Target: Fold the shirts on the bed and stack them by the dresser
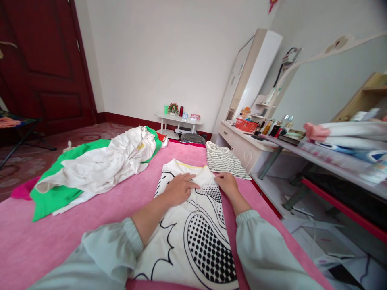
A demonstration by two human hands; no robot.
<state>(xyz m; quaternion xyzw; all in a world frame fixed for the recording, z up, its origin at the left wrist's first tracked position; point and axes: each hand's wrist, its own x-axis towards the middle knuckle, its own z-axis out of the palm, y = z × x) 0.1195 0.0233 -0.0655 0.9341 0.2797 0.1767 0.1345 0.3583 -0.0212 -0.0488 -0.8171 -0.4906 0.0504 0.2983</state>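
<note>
A white shirt (172, 237) with black dots and line drawings lies on the pink bed cover (121, 225), its yellow-edged neckline away from me. My left hand (180, 188) rests flat across its upper part, fingers stretched to the right below the collar. At the shirt's upper right edge, my right hand (227, 184) is closed, thumb and fingers pinching the fabric. Just beyond that hand sits a folded striped shirt (225, 159). The part of the white shirt beneath my left palm is hidden.
Left on the bed is a heap of white clothes (105, 161) over a green garment (57, 201). A dressing table (238, 141) with a red basket (246, 125) and bottles stands right, beside a cluttered grey table (284, 147). A low white table (178, 118) stands behind.
</note>
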